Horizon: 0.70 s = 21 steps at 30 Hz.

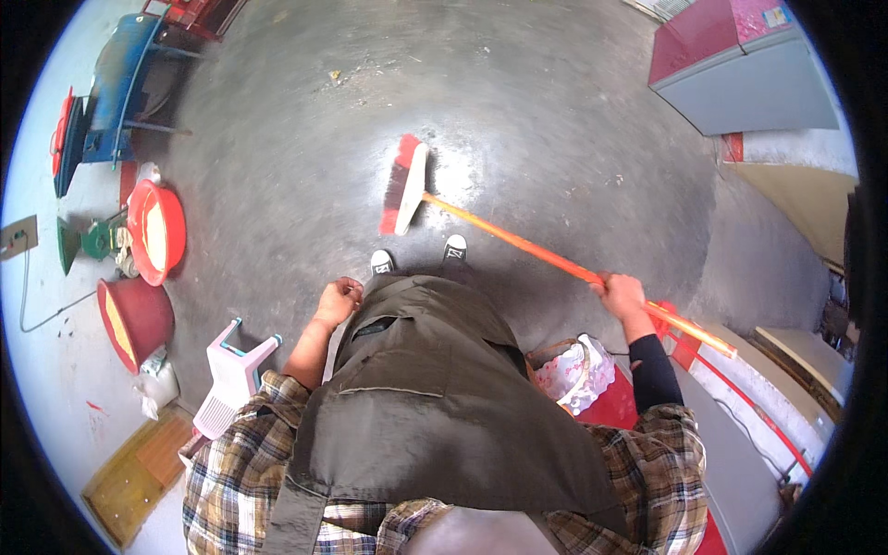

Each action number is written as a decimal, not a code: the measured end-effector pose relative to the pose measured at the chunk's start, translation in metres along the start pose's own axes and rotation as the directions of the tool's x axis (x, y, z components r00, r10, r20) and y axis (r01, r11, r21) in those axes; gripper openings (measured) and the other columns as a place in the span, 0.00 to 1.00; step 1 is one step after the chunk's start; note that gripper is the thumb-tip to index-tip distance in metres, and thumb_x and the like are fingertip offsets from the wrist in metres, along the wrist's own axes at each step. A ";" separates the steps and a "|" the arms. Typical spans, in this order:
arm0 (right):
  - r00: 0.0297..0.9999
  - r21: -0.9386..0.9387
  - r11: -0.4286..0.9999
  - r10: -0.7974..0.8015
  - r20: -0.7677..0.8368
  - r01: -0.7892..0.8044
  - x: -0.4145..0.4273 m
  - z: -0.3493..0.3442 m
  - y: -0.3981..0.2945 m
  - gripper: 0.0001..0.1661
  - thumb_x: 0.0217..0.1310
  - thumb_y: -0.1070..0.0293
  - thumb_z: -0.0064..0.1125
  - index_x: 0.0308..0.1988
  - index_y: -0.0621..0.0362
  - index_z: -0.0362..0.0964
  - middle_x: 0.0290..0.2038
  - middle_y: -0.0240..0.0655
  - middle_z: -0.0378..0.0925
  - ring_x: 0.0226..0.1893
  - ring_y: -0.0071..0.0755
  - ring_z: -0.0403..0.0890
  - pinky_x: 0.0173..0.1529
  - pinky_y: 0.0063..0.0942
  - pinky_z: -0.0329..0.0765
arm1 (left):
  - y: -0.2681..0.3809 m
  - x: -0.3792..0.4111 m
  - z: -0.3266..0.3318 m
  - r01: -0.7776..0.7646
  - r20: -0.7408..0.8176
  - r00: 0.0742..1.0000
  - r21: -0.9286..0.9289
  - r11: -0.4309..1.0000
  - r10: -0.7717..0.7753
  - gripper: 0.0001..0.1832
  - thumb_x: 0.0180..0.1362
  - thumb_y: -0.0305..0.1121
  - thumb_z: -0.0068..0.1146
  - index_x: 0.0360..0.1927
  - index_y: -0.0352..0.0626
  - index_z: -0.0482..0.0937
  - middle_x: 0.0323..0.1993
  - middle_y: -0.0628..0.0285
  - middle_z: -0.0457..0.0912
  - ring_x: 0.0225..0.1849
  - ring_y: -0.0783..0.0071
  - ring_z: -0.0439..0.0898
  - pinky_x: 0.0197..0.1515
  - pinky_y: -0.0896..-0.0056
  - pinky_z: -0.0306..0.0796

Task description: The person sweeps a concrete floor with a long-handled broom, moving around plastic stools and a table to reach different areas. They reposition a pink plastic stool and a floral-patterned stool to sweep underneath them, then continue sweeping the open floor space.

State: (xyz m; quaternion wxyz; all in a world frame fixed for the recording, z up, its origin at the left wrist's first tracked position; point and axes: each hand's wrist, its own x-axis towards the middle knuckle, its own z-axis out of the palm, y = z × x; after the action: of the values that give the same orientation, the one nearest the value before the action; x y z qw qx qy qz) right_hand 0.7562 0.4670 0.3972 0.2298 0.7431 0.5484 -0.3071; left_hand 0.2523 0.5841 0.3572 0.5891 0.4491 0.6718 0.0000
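Note:
My right hand (619, 295) grips the orange handle of a push broom (510, 238) towards its upper end. The handle slants down to the left, and the broom head, with a cream block and red and dark bristles, lies against the grey concrete floor (312, 159) ahead of my shoes. My left hand (340, 301) hangs beside the dark apron (416, 361), its fingers loosely curled; whether it holds anything small cannot be told. Small bits of debris (336, 75) lie on the floor beyond the broom.
Along the left wall stand a red basin (177, 225) and a dark red tub (158, 312), both with yellowish contents, a green machine (96, 241) and a pink-white plastic stool (232, 371). A bag-lined basket (572, 371) is at my right. A grey cabinet (749, 87) stands far right.

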 end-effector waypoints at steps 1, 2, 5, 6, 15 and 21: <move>1.000 0.013 1.000 -0.024 0.018 0.024 0.009 0.009 -0.011 0.18 0.49 0.49 0.46 0.34 0.48 0.71 0.27 0.40 0.74 0.31 0.43 0.75 0.36 0.38 0.70 | -0.001 -0.002 -0.001 0.018 -0.004 1.000 0.003 1.000 -0.018 0.08 0.51 0.29 0.47 0.32 0.35 0.70 0.21 0.61 0.74 0.19 0.78 0.71 0.22 0.78 0.65; 0.998 0.036 0.998 -0.046 0.031 0.044 0.016 0.018 -0.020 0.18 0.49 0.49 0.46 0.34 0.48 0.71 0.27 0.40 0.74 0.32 0.42 0.75 0.36 0.38 0.70 | 0.001 -0.004 -0.001 0.037 -0.008 0.999 0.007 0.999 -0.037 0.08 0.51 0.29 0.47 0.32 0.35 0.70 0.21 0.61 0.74 0.20 0.78 0.71 0.22 0.78 0.65; 0.993 0.083 0.992 -0.097 0.069 0.091 0.035 0.048 -0.041 0.18 0.49 0.50 0.46 0.34 0.49 0.72 0.29 0.40 0.75 0.33 0.42 0.75 0.38 0.37 0.70 | -0.003 -0.018 -0.007 0.088 -0.062 0.994 0.006 0.996 -0.088 0.08 0.51 0.30 0.48 0.31 0.35 0.72 0.21 0.60 0.75 0.21 0.77 0.74 0.25 0.77 0.68; 0.992 0.080 0.992 -0.101 0.080 0.095 0.041 0.061 -0.044 0.18 0.49 0.50 0.46 0.33 0.50 0.72 0.30 0.40 0.75 0.33 0.42 0.75 0.38 0.37 0.71 | -0.010 -0.022 -0.008 0.096 -0.077 0.992 -0.016 0.995 -0.097 0.08 0.51 0.30 0.48 0.31 0.35 0.71 0.21 0.60 0.75 0.22 0.77 0.74 0.25 0.77 0.68; 0.964 0.027 0.998 0.041 0.264 -0.050 0.040 0.092 -0.061 0.18 0.47 0.53 0.49 0.33 0.53 0.73 0.33 0.42 0.74 0.36 0.42 0.75 0.40 0.36 0.70 | -0.038 -0.034 -0.008 0.120 -0.076 0.989 -0.091 0.989 -0.127 0.08 0.50 0.29 0.47 0.31 0.35 0.71 0.21 0.61 0.75 0.20 0.79 0.72 0.24 0.78 0.67; 0.965 0.012 0.997 0.069 0.255 -0.074 0.038 0.092 -0.064 0.18 0.47 0.53 0.50 0.33 0.53 0.73 0.33 0.41 0.74 0.36 0.42 0.75 0.40 0.35 0.71 | -0.023 -0.012 -0.016 0.051 -0.039 0.998 -0.052 0.997 -0.054 0.07 0.51 0.29 0.47 0.31 0.36 0.71 0.19 0.62 0.75 0.19 0.79 0.72 0.23 0.78 0.66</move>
State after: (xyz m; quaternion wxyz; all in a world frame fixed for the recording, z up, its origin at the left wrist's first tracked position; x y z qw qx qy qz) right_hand 0.6841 0.4495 0.3051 0.3011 0.7193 0.4839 -0.3972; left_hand 0.2249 0.5716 0.3593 0.5863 0.4160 0.6950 0.0107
